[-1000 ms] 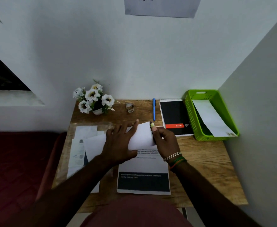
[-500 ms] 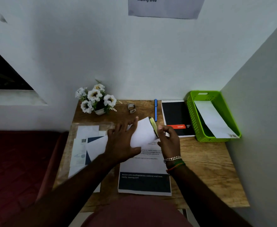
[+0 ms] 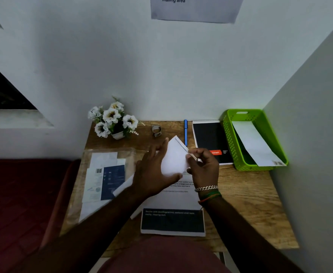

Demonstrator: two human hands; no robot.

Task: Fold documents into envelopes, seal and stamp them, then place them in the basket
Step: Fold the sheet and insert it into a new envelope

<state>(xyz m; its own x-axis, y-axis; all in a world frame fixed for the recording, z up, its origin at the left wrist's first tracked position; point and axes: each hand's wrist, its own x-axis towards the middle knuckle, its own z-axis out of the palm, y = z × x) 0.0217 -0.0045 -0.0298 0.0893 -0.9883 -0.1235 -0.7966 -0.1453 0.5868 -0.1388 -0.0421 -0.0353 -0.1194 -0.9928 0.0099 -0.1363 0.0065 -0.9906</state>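
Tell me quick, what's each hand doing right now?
Left hand: holds the white envelope.
Right hand: pinches a thin strip at the envelope's flap edge.

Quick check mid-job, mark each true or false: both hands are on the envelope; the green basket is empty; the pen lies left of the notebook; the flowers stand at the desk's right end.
1. Both the left hand and right hand hold the envelope. True.
2. The basket is empty. False: a white envelope already lies in it.
3. The pen lies left of the notebook. True.
4. The flowers stand at the desk's right end. False: they stand at the back left.
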